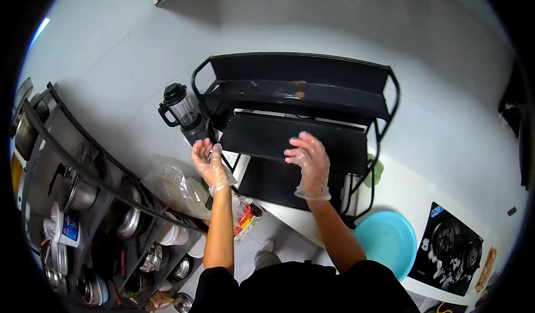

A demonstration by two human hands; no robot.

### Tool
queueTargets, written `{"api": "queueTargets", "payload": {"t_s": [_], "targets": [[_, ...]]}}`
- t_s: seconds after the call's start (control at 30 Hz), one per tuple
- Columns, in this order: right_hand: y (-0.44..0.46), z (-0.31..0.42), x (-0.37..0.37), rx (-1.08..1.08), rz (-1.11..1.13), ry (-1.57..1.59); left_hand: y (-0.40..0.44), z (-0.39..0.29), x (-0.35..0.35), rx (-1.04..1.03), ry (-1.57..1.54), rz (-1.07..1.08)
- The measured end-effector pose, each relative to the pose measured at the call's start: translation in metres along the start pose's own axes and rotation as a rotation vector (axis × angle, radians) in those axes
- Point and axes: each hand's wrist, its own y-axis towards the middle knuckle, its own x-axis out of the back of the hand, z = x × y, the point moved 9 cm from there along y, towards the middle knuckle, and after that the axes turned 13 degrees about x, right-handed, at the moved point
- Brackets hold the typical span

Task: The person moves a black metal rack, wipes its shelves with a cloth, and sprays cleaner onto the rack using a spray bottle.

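Observation:
Both of my hands wear clear plastic gloves and are raised in front of a black tiered rack [295, 137]. My left hand [210, 165] is near the rack's left end, fingers apart and slightly curled, holding nothing. Over the middle shelf's right half is my right hand [309, 165], also empty with its fingers loosely bent and apart. Whether either hand touches the rack cannot be told. Some brownish and pale spots mark the top shelf [334, 96]. A blender [183, 108] with a black lid stands just left of the rack.
A light blue basin [387, 243] sits on the white counter [409, 190], beside a black gas stove [447, 249] with white foam on it. To the left, a dark shelf unit [106, 187] holds pots and tubs. A clear plastic bag [175, 187] hangs near my left forearm.

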Motion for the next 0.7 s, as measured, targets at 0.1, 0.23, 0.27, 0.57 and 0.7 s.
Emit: {"api": "queueTargets", "payload": {"t_s": [0.1, 0.23, 0.27, 0.57, 0.7], "targets": [[0.022, -0.045, -0.045, -0.262, -0.087, 0.238, 0.038, -0.002, 0.000, -0.011, 0.161, 0.007], [0.056, -0.070, -0.100, -0.397, -0.182, 0.343, 0.092, 0.007, -0.028, 0.020, 0.272, 0.161], [0.065, -0.075, -0.112, -0.412, -0.197, 0.310, 0.102, 0.008, -0.036, 0.079, 0.311, 0.216], [0.091, -0.109, -0.123, -0.274, -0.528, 0.205, 0.125, 0.039, -0.065, 0.112, 0.373, 0.508], [0.093, -0.104, -0.125, -0.225, -0.569, 0.162, 0.118, 0.045, -0.060, 0.162, 0.473, 0.632]]}}
